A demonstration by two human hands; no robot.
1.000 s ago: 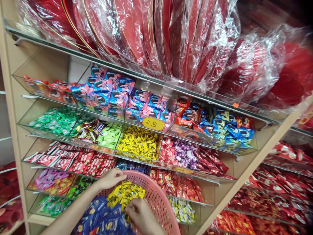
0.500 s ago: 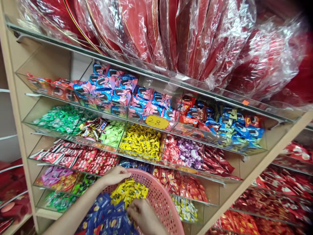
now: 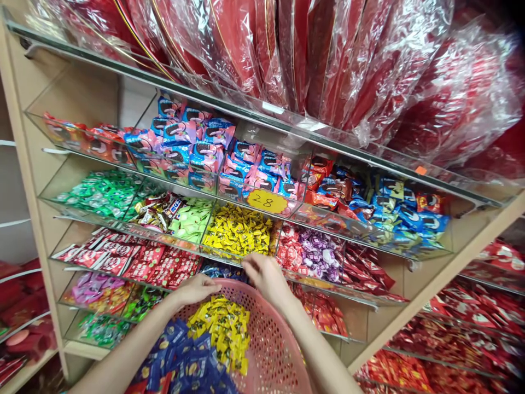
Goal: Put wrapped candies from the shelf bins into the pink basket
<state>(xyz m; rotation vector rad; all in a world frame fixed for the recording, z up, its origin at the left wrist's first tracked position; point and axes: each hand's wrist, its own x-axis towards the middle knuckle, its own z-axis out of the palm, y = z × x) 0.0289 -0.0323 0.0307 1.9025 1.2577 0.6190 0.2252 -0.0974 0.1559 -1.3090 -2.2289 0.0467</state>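
A pink perforated plastic basket (image 3: 273,317) is held in front of me. In it, yellow-wrapped candies (image 3: 223,328) lie on top of and beside dark blue-wrapped candies (image 3: 184,355), with a bit of red wrapper at the bottom. My left hand (image 3: 199,288) is closed on the basket's far rim. Above that rim, to the right, my right hand (image 3: 266,278) is raised with its fingers loosely bent and apart; nothing shows in it. Its fingertips are at the front edge of the shelf bin of yellow candies (image 3: 238,230).
A wooden-sided rack holds clear tiers of wrapped sweets: green candies (image 3: 102,191), purple candies (image 3: 320,254) and blue-pink snack packs (image 3: 205,142). A yellow price tag (image 3: 267,202) reads 28. Red items in clear plastic (image 3: 287,49) lie on the top glass shelf (image 3: 246,109).
My right hand has risen out of the basket to the front of the yellow candy bin. The yellow candies in the basket now spread farther down. My left hand stays on the rim.
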